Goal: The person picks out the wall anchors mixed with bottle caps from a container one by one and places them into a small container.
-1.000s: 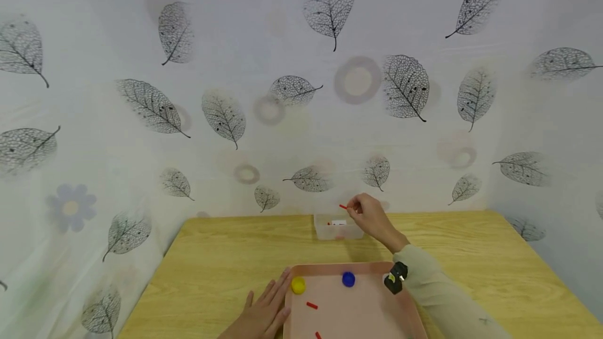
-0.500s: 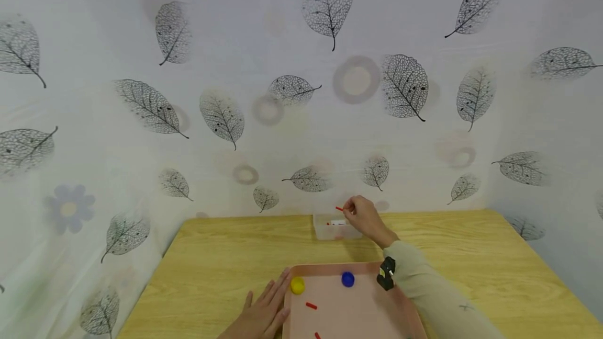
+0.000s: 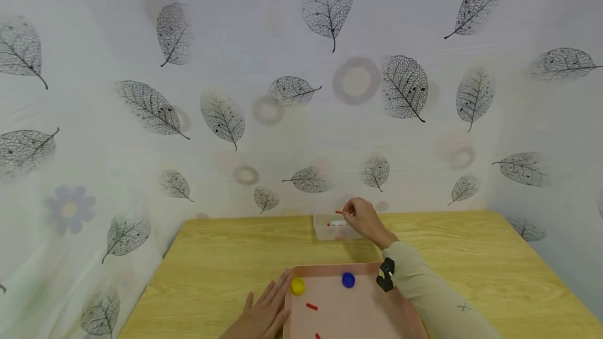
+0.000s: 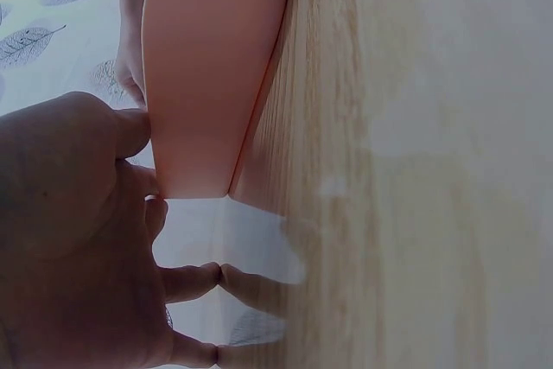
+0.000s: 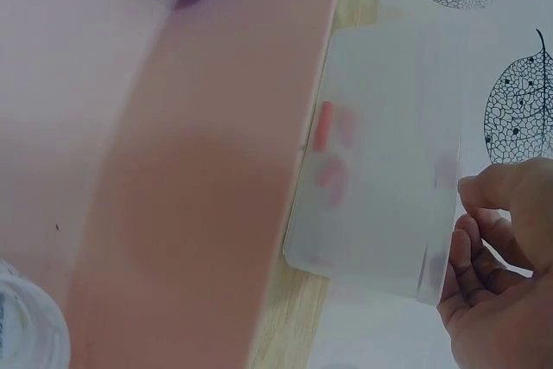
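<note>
In the head view, my right hand pinches a small red stick between thumb and fingertips, over the translucent plastic box at the table's far edge. Through that box's cloudy wall, blurred red pieces show in the right wrist view; the pinched stick is hidden there. My left hand rests at the left side of the pink tray, fingers extended. In the left wrist view its thumb is against the tray's outer wall, and fingertips touch the table.
Inside the tray are a yellow cap, a blue cap and two red sticks, one wholly visible. A clear round container appears at the right wrist view's lower left. A leaf-patterned sheet hangs behind the table.
My right hand has shifted slightly left and lower over the box, still pinching the red stick. The left hand and the items in the tray have stayed put.
</note>
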Demonstrator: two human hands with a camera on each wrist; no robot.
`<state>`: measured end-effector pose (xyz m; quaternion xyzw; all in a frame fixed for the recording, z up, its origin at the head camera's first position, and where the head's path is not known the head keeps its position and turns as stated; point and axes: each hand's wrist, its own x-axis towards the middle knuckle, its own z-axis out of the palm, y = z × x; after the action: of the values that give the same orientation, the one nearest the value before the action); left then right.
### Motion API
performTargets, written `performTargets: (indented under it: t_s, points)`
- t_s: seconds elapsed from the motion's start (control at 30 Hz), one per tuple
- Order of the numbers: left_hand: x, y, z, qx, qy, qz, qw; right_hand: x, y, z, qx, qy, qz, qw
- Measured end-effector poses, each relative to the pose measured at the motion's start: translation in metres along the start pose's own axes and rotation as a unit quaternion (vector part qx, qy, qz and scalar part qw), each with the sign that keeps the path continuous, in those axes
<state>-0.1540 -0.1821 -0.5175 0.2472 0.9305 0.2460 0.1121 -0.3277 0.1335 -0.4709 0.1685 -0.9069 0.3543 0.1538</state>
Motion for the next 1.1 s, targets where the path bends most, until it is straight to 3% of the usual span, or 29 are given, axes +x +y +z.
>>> performTargets:
  t_s: [0.6, 0.73, 1.1]
  points:
    - [-0.003, 0.000, -0.002, -0.001, 0.006, 0.016, 0.9999, -0.016, -0.006, -0.024, 0.022, 0.008, -0.012, 0.9996]
    - [-0.004, 0.001, -0.003, -0.008, 0.014, 0.030, 0.9994, -0.025, -0.012, -0.032, 0.029, 0.013, -0.025, 0.9992]
    - [-0.003, 0.001, -0.003, -0.008, 0.007, 0.029, 0.9995, -0.058, -0.031, -0.046, 0.049, 0.018, -0.018, 0.9985]
